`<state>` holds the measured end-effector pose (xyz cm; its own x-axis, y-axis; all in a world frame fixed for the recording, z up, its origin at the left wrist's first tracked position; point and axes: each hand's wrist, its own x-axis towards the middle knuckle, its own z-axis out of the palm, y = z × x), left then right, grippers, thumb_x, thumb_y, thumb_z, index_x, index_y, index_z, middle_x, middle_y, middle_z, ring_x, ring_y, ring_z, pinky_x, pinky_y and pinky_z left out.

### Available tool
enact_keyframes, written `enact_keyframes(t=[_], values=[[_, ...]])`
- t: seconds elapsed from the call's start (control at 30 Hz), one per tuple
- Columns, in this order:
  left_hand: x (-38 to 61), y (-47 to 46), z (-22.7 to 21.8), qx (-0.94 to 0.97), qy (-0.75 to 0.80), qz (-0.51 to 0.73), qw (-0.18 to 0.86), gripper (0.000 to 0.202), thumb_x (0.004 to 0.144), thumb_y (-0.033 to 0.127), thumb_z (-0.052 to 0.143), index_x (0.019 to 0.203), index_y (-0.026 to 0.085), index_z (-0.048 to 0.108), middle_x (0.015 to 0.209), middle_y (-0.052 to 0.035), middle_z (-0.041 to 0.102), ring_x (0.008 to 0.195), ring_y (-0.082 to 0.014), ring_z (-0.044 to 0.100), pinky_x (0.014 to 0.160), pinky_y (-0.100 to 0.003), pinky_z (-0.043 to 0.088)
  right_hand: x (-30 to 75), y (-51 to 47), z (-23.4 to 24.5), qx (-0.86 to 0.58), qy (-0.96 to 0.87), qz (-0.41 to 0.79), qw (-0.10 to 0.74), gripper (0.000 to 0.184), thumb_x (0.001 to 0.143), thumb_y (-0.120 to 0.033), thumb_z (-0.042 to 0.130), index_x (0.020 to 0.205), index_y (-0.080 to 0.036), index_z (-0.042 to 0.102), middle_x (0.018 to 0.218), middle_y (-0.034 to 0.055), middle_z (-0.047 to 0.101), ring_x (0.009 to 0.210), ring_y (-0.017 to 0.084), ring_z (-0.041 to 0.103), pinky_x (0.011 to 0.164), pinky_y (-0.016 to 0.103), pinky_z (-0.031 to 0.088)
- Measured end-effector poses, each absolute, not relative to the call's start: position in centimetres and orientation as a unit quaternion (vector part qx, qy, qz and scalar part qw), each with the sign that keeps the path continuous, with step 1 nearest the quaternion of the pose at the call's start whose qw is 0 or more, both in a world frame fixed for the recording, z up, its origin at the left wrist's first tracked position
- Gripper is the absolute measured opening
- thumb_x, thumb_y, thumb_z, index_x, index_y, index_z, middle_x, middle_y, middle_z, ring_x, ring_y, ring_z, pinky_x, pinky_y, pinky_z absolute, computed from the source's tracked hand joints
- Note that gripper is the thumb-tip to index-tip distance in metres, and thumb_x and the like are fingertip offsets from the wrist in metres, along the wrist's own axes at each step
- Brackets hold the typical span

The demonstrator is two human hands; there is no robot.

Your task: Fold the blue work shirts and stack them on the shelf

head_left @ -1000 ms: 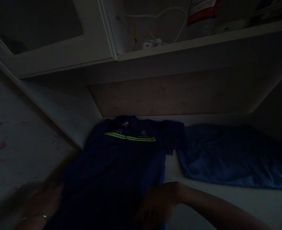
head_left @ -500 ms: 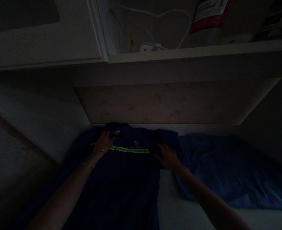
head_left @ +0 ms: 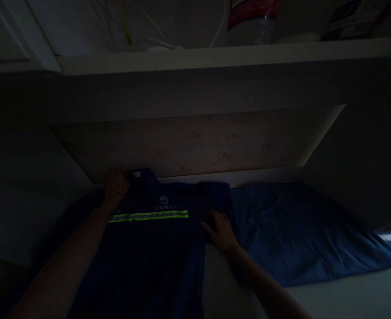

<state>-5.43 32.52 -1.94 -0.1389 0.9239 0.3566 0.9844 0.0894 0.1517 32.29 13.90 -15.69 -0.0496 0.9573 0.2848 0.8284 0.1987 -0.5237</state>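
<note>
Shirt: a dark blue work shirt [head_left: 155, 252] lies spread, front up, on a pale surface [head_left: 348, 294], its collar [head_left: 146, 176] toward the back wall panel [head_left: 182, 148].
Markings: a yellow-green and grey reflective strip [head_left: 158, 215] crosses the chest below a round logo [head_left: 164, 200]; a small white label [head_left: 136, 174] shows inside the collar.
Left hand: the left hand [head_left: 117, 184] is at the collar's left edge, fingers bent; too dark to tell whether they pinch the cloth.
Right hand: the right hand [head_left: 219, 231] rests at the underarm beside the right-hand sleeve [head_left: 221, 195], fingers curved; whether it grasps or merely presses cannot be told.
Feel: probably light, soft and limp, hard to break but easily creased; the collar looks somewhat stiffer.
Where to hold: shoulder seams or collar seem the surest places.
Beside it: a lighter blue cloth [head_left: 295, 239], wrinkled, meets the sleeve.
Overhead: a shelf [head_left: 182, 59] carries a red-labelled bottle [head_left: 252, 26] and white cable [head_left: 218, 26].
In the way: the low shelf and back panel probably limit lifting; deep shadow hides the shirt's left side.
</note>
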Motion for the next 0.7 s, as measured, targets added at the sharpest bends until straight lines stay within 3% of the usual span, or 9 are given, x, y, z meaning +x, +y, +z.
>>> enact_keyframes(t=[0.07,0.13,0.2,0.3,0.37,0.53,0.6,0.7], values=[[-3.6,32.3,-2.3,-0.682,-0.703,-0.170,0.110,0.054,0.084,0.017,0.049,0.137,0.009,0.044,0.139,-0.0231,0.047,0.124,-0.0339,0.051,0.097,-0.044,0.047,32.3,13.5,-15.9,-0.609,-0.732,0.111,0.285,0.048,0.089,-0.057,0.056,0.125,-0.025,0.059,0.135,0.0086,0.057,0.129,0.026,0.048,0.116,0.054,0.023],[-1.6,30.9,-3.3,-0.730,-0.652,-0.146,0.144,0.070,0.077,0.007,0.052,0.144,0.016,0.037,0.151,-0.0202,0.033,0.128,-0.0343,0.048,0.098,-0.043,0.047,32.3,13.2,-16.1,-0.606,-0.737,0.115,0.278,0.039,0.091,-0.053,0.055,0.119,-0.027,0.064,0.138,0.0074,0.054,0.134,0.026,0.043,0.117,0.054,0.019],[0.7,28.5,-4.4,-0.756,-0.615,-0.151,0.165,0.072,0.075,0.003,0.050,0.144,0.017,0.037,0.153,-0.0190,0.028,0.128,-0.0339,0.049,0.098,-0.042,0.048,32.4,13.5,-16.1,-0.625,-0.709,0.130,0.300,0.037,0.093,-0.050,0.052,0.117,-0.026,0.065,0.139,0.0083,0.052,0.133,0.025,0.044,0.116,0.049,0.024],[3.9,23.6,-5.7,-0.770,-0.585,-0.219,0.129,0.047,0.085,0.009,0.043,0.132,0.009,0.049,0.135,-0.0200,0.047,0.121,-0.0289,0.055,0.101,-0.040,0.047,32.8,15.3,-15.5,-0.705,-0.604,0.182,0.324,0.056,0.093,-0.056,0.045,0.134,-0.018,0.052,0.142,0.0142,0.049,0.129,0.024,0.049,0.109,0.039,0.037],[5.7,19.9,-6.3,-0.794,-0.548,-0.251,0.082,0.032,0.091,0.019,0.044,0.120,0.012,0.056,0.120,-0.0149,0.056,0.114,-0.0251,0.059,0.102,-0.039,0.048,33.2,17.5,-14.9,-0.748,-0.551,0.225,0.295,0.063,0.093,-0.058,0.044,0.137,-0.013,0.047,0.135,0.0177,0.055,0.122,0.025,0.056,0.099,0.036,0.045],[6.2,11.0,-7.5,-0.810,-0.523,-0.265,0.017,0.026,0.095,0.033,0.046,0.111,0.020,0.061,0.116,-0.0082,0.061,0.107,-0.0212,0.063,0.097,-0.040,0.053,34.8,22.9,-13.0,-0.745,-0.565,0.272,0.227,0.038,0.080,-0.044,0.068,0.106,-0.016,0.069,0.098,0.0116,0.073,0.094,0.026,0.068,0.080,0.031,0.050],[4.8,7.9,-8.0,-0.793,-0.550,-0.261,0.018,0.028,0.095,0.037,0.045,0.112,0.022,0.062,0.117,-0.0084,0.063,0.107,-0.0220,0.064,0.096,-0.043,0.054,35.8,24.1,-12.3,-0.742,-0.573,0.259,0.233,0.030,0.084,-0.042,0.064,0.102,-0.018,0.070,0.098,0.0098,0.073,0.095,0.024,0.068,0.081,0.029,0.049],[2.3,3.6,-9.5,-0.766,-0.587,-0.260,0.019,0.034,0.094,0.043,0.047,0.115,0.023,0.063,0.121,-0.0092,0.064,0.111,-0.0235,0.063,0.094,-0.044,0.056,37.7,25.0,-11.5,-0.742,-0.577,0.222,0.259,0.036,0.092,-0.044,0.051,0.109,-0.018,0.068,0.108,0.0104,0.071,0.102,0.023,0.066,0.086,0.029,0.048]])
